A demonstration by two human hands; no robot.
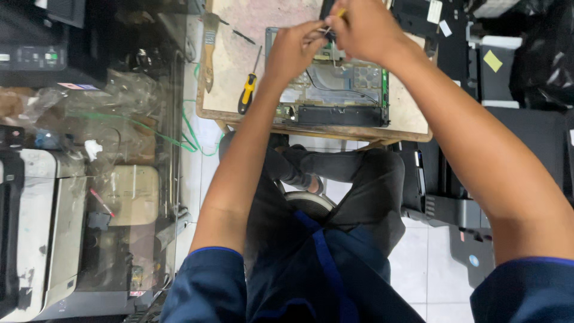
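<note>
An opened device chassis [344,96] with a green circuit board edge and a black front strip lies on a small wooden work board [236,66]. My left hand [293,48] pinches a small part above the chassis's far left area. My right hand [362,27] is closed on a thin yellow-handled tool [341,12], its tip meeting my left fingers. What the fingers hold is too small to make out. Both forearms reach forward over my lap.
A yellow-and-black screwdriver [247,90] and a wooden-handled brush [208,51] lie on the board's left side. A glass cabinet [119,173] and printers [36,227] stand at left. Black device parts [442,203] crowd the floor at right.
</note>
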